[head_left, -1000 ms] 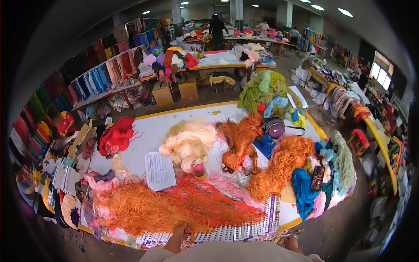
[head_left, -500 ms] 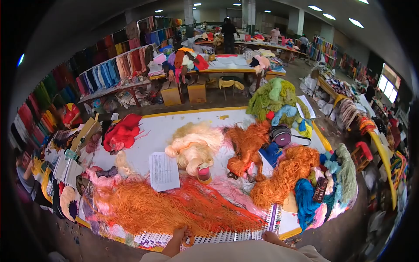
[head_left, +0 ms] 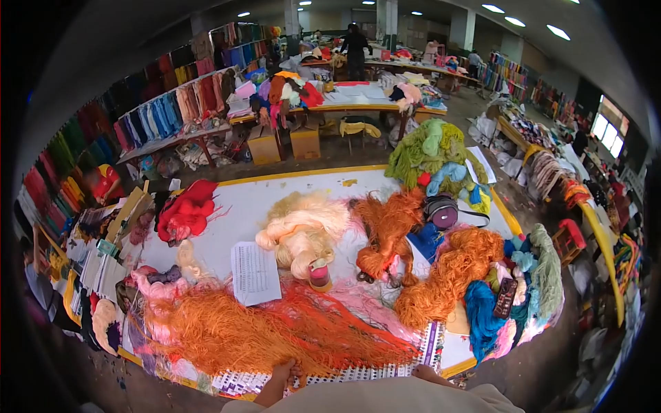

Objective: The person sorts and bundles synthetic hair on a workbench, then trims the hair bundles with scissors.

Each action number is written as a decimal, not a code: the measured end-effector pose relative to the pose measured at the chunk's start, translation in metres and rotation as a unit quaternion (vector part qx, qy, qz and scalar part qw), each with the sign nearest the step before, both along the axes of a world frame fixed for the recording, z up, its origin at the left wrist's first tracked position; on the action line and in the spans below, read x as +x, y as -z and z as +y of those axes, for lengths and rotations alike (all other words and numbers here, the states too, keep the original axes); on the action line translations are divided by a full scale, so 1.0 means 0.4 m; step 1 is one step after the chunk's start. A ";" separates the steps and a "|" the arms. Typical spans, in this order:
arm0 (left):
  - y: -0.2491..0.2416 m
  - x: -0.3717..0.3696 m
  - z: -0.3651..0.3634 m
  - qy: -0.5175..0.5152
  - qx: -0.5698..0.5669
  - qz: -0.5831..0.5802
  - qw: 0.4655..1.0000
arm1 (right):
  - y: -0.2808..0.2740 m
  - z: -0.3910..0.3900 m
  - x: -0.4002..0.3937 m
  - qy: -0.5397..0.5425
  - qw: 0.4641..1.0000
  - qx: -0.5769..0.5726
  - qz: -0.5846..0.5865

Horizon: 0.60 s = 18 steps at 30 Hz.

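Observation:
My left hand point(head_left: 284, 375) is at the table's near edge, its fingers closed on strands of orange yarn point(head_left: 234, 337). That yarn spreads in a wide loose heap to the left. Red-orange yarn point(head_left: 337, 327) fans out to the right, its ends along a white perforated strip point(head_left: 358, 372). My right hand point(head_left: 428, 374) is by the right end of this strip, near a purple-and-white band point(head_left: 432, 343). Its fingers look curled, and what they hold, if anything, is hidden. Beyond the yarn lie a printed sheet point(head_left: 255, 273) and a small jar point(head_left: 320, 277).
Cream yarn point(head_left: 306, 224), rust-coloured yarn point(head_left: 389, 227) and a red bundle point(head_left: 187, 210) lie farther back on the white table point(head_left: 241, 199). Blue yarn point(head_left: 484, 316) hangs over the right edge, beside a dark remote-like object point(head_left: 505, 297). A person in dark clothes point(head_left: 356, 51) stands far back.
The whole view has shifted slightly, with the background a little to the left. Both hands stay in nearly the same places, and the yarn lies much as before.

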State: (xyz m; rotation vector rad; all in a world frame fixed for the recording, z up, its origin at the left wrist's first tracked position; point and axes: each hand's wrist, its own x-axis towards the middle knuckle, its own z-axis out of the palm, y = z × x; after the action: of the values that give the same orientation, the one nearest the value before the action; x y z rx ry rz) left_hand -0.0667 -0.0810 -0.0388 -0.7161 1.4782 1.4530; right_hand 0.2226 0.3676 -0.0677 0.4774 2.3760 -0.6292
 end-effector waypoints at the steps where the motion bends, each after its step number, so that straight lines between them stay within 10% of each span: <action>1: 0.004 -0.002 -0.002 0.000 -0.001 -0.001 1.000 | -0.001 0.000 -0.004 0.000 1.000 -0.001 -0.001; 18: -0.002 0.003 0.014 -0.003 -0.030 0.010 0.999 | 0.000 -0.014 -0.003 0.111 0.994 -0.016 -0.009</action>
State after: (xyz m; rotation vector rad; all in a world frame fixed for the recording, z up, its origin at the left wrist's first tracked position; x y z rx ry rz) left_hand -0.0656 -0.0755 -0.0379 -0.7459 1.5420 1.4293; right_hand 0.2214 0.3621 -0.0675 0.7379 2.3095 -0.7567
